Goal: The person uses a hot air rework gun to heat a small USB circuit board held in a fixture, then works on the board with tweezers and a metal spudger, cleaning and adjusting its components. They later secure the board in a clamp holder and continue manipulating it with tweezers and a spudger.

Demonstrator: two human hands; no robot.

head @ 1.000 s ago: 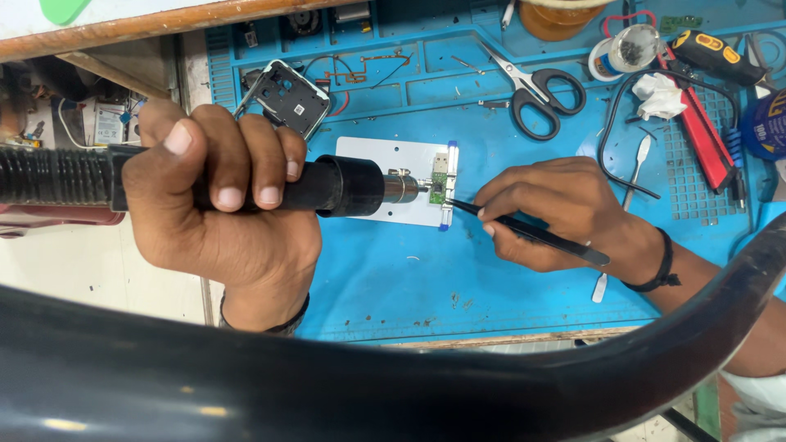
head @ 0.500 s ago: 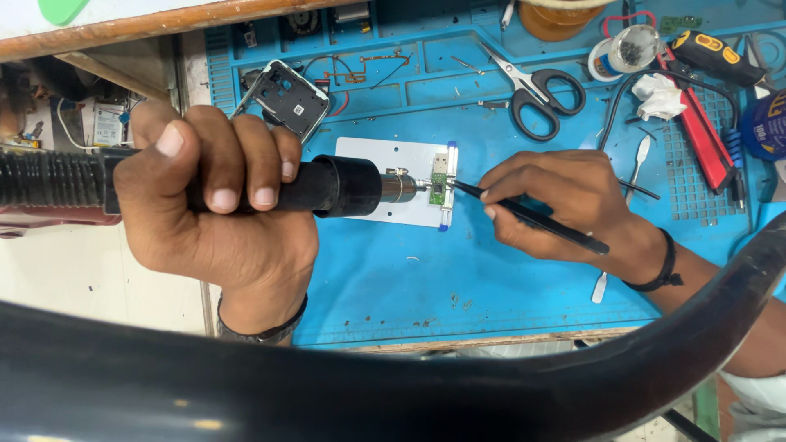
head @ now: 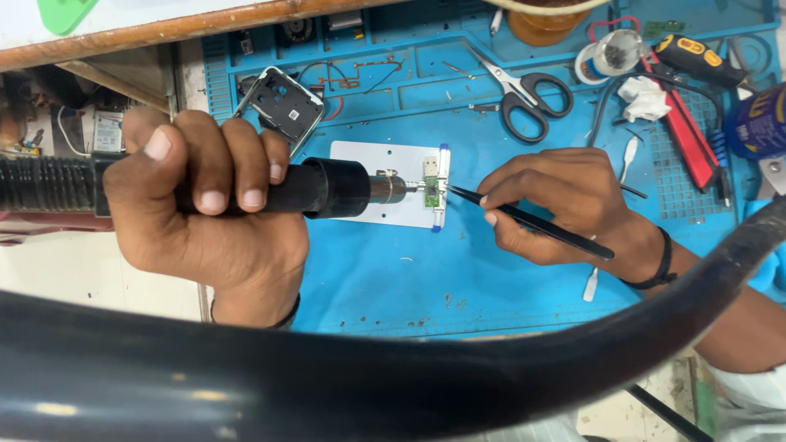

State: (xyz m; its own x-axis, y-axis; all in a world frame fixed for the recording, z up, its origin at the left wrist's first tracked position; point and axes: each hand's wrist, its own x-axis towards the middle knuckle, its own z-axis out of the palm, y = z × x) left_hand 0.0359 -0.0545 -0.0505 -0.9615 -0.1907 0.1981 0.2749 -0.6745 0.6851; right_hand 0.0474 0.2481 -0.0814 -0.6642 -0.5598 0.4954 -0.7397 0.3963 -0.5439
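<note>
1. Head view, left hand [head: 205,221]: grip wrapped full round the black hot-air wand [head: 270,190], all fingers closed on the barrel. Metal nozzle [head: 391,188] points sideways at the small green circuit board [head: 431,193].
2. Head view, right hand [head: 565,205]: pinch grip, narrow, holding black tweezers [head: 524,219]. Tips sit just at the board's right edge; can't tell if they actually touch a part.
3. Board sits clamped in a white holder plate [head: 368,184] on the blue work mat [head: 458,278], mid bench, between the two hands.
4. Risk: nozzle is very near the board, so heat held too long on one spot could scorch it or lift pads, judging by the gap.
5. Risk: airflow could blow a loose part off the board; nothing but the tweezers is there to check it.
6. Risk: tweezers held at a shallow angle, so a slip could skid across the board and knock neighbouring parts.
7. Risk: thick black hose [head: 393,368] arcs across the lower frame, near both wrists; drag on it could jerk the wand off aim.
8. Clutter nearby: scissors [head: 524,90], phone frame [head: 282,102], red-handled tool [head: 679,131]. All well apart from the nozzle, low risk.
</note>
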